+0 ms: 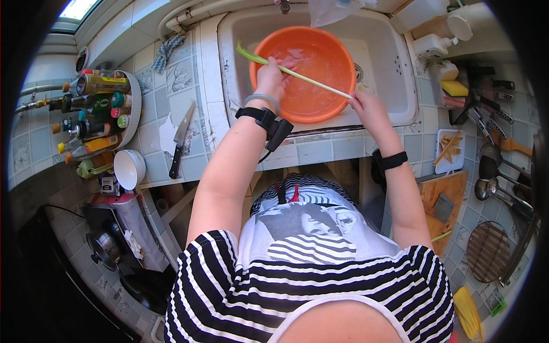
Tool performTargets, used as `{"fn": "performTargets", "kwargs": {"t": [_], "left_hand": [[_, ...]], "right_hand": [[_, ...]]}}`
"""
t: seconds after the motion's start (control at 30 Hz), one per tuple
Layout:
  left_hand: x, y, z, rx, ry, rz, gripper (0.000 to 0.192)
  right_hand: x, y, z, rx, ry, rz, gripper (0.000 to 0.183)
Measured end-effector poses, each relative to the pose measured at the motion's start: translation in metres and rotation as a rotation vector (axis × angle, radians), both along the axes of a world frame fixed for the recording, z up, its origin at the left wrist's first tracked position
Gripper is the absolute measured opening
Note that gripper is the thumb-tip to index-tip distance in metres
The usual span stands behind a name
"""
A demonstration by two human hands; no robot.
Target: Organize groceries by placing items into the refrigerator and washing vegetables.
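A long green-and-white vegetable stalk point(315, 82), perhaps a scallion or garlic sprout, slants across an orange plastic basin point(302, 113) of water. My left hand point(274, 77) grips it near its green, leafy end, over the basin's left side. Its pale end sits between the thumb and fingers of my right hand point(364, 107), at the basin's lower right rim. The basin stands in a white ceramic sink point(386, 70), whose drain shows just right of the basin. Both my wrists wear black straps.
A kitchen knife point(182, 137) lies on the tiled counter at left, near a white bowl point(129, 169) and a tray of bottles point(136, 103). Above the basin are a faucet point(285, 6) and a plastic bag point(330, 12). Soap bottles point(431, 46) and a yellow sponge point(454, 88) stand at right.
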State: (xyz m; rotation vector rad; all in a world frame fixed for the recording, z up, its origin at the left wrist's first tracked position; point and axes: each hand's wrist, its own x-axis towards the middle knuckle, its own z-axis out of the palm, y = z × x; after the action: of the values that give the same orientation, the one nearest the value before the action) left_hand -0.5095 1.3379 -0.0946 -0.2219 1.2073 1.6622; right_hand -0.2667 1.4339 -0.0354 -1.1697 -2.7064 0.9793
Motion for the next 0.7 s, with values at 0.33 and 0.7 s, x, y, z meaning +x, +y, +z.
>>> {"fn": "performTargets", "kwargs": {"t": [0.33, 0.7], "left_hand": [[0.042, 0.018, -0.014, -0.178, -0.165, -0.124, 0.026], [0.025, 0.02, -0.046, -0.27, -0.158, -0.025, 0.021]], "right_hand": [[-0.035, -0.004, -0.043, 0.142, 0.113, 0.109, 0.021], [-0.087, -0.004, -0.088, 0.155, -0.182, 0.289, 0.024]]}}
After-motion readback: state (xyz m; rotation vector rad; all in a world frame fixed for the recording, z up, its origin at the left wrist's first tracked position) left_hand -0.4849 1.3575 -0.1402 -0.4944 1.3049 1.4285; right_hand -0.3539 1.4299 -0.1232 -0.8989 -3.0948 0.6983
